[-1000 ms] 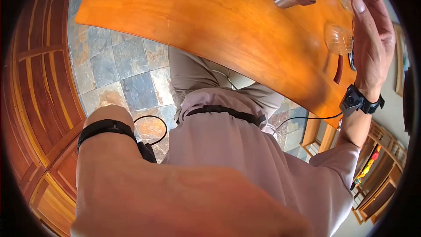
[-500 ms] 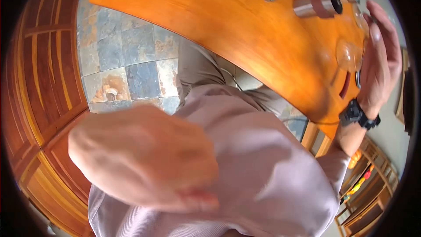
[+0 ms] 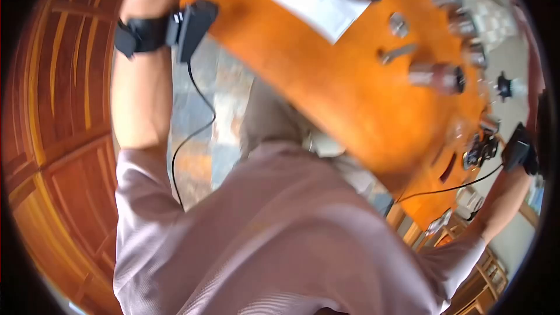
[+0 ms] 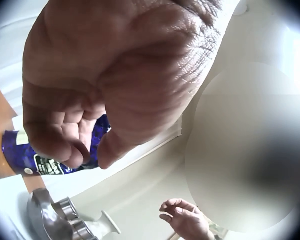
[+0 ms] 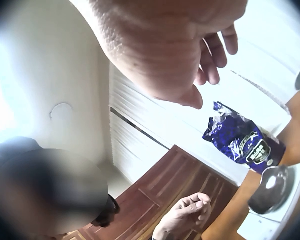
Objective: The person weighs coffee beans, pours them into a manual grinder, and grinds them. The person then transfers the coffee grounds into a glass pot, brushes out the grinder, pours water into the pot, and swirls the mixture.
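My left hand [image 4: 110, 75] has its fingers loosely bent, with thumb and fingertips apart. A crumpled-top blue foil bag [image 4: 20, 155] shows behind those fingers in the left wrist view. In the right wrist view the same bag [image 5: 250, 145] stands on the wooden table, and my left hand [image 5: 185, 215] hovers to one side of it, holding nothing. Raised at the right, my right hand [image 5: 175, 50] has relaxed fingers with nothing in them. Near the bag, a dark shiny bowl-like vessel [image 5: 270, 190] rests on a white flat sheet [image 3: 318, 9].
A steel cylinder with a brown band [image 3: 434, 77], a small scoop [image 3: 399, 53] and several metal canisters [image 3: 461, 23] sit toward the table's right side. Cables hang from both wrist cameras. Wooden panelled doors [image 3: 70, 81] stand at the left.
My left arm has swung from low in front of my body up to the table's left end. My right arm has shifted outward to the right, and the head view has turned.
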Tool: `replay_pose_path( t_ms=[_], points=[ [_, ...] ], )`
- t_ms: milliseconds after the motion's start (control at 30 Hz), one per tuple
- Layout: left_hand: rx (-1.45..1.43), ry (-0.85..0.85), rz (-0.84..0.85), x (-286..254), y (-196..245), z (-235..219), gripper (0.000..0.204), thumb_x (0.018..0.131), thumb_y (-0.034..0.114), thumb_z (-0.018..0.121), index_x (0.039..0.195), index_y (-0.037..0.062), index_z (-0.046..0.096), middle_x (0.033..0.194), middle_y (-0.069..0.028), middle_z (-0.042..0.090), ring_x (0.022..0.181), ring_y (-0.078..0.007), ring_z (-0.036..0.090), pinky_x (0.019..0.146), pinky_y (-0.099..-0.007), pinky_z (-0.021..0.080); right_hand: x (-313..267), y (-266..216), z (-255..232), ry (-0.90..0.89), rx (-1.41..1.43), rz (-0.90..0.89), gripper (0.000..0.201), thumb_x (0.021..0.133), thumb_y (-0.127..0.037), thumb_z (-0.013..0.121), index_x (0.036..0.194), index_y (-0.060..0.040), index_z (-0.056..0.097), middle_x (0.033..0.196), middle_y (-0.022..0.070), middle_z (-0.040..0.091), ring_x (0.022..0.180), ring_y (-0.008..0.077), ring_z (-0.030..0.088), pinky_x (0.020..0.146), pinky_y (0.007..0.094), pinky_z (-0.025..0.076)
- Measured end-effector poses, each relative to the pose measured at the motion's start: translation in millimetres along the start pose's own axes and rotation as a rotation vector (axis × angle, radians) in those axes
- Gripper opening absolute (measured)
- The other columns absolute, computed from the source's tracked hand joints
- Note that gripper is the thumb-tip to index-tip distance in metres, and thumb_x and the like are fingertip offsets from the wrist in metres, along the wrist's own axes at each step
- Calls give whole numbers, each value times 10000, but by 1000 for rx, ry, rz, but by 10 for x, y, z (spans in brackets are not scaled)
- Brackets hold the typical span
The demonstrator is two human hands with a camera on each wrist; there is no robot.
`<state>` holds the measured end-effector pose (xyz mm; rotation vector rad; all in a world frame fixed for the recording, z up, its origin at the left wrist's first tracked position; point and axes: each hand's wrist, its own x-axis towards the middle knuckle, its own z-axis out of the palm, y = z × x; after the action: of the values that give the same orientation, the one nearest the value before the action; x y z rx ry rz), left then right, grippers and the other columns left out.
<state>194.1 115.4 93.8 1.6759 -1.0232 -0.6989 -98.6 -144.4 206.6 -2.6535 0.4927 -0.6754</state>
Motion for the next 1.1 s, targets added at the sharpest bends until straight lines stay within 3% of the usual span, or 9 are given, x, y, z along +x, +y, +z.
replay_pose_path(
  t_ms=[33, 167, 267, 333, 433, 567, 733, 800, 1100],
  points=[
    [-74, 34, 29, 152, -20, -22, 153, 932, 185, 695, 906, 35, 678, 751, 16, 620, 616, -79, 571, 572, -228, 458, 122, 159, -87, -88, -127, 81, 409, 1021, -234, 599, 1353, 6, 600, 1358, 117, 633, 1307, 196, 545, 1151, 340, 363],
    [7, 183, 191, 695, -238, -203, 449, 906, 277, 741, 1274, 45, 631, 1033, -15, 634, 879, -82, 600, 731, -234, 467, 461, 86, -15, -56, 34, 62, 405, 976, -270, 665, 1303, -33, 637, 1212, 79, 687, 1164, 167, 613, 1049, 304, 437],
    [-103, 200, 261, 798, -161, -118, 536, 869, 280, 782, 1317, 38, 614, 1156, -71, 611, 1027, -128, 590, 871, -270, 474, 653, -98, 20, -114, 36, 78, 412, 960, -298, 675, 1257, -13, 662, 1146, 90, 692, 1093, 186, 627, 1015, 324, 447],
    [-94, 222, 218, 905, -186, -54, 718, 799, 284, 843, 1396, 16, 548, 1328, -180, 568, 1292, -255, 513, 1107, -362, 377, 783, -109, 162, -137, 76, 35, 416, 963, -315, 654, 1216, 14, 673, 1057, 95, 705, 1043, 183, 641, 933, 327, 491],
    [65, 357, 254, 1154, -310, 1, 969, 711, 293, 897, 1474, -55, 411, 1444, -259, 500, 1348, -301, 495, 1095, -403, 421, 1014, -186, 371, -207, -14, -18, 380, 953, -271, 639, 1168, 39, 690, 998, 130, 726, 960, 201, 670, 869, 334, 526],
    [-126, 65, 279, 1375, -159, -163, 912, 709, 225, 901, 1446, -65, 449, 1394, -205, 567, 1280, -283, 549, 1097, -399, 420, 1342, -265, 685, -194, -30, -77, 322, 947, -222, 631, 1110, 42, 720, 932, 146, 735, 875, 210, 686, 825, 334, 542],
    [-75, -71, 291, 1548, -283, -216, 855, 694, 158, 896, 1421, -31, 488, 1312, -131, 624, 1209, -225, 585, 1065, -348, 448, 1706, -311, 941, -309, 55, -2, 255, 912, -139, 660, 1079, 39, 734, 909, 171, 748, 827, 251, 716, 800, 366, 566],
    [-268, -213, 160, 1464, -230, -103, 832, 658, 126, 896, 1388, 10, 513, 1218, -95, 655, 1108, -203, 624, 995, -332, 496, 1764, -240, 1020, -190, -49, -162, 248, 883, -103, 670, 1077, 37, 735, 909, 192, 747, 818, 304, 724, 792, 392, 571],
    [18, -126, 317, 1792, -419, 15, 822, 591, 87, 877, 1335, 32, 532, 1118, -81, 682, 1043, -200, 644, 958, -341, 517, 1829, -215, 1079, -270, -176, -166, 305, 844, -86, 676, 1115, 48, 710, 857, 206, 708, 811, 317, 705, 780, 396, 560]
  ],
)
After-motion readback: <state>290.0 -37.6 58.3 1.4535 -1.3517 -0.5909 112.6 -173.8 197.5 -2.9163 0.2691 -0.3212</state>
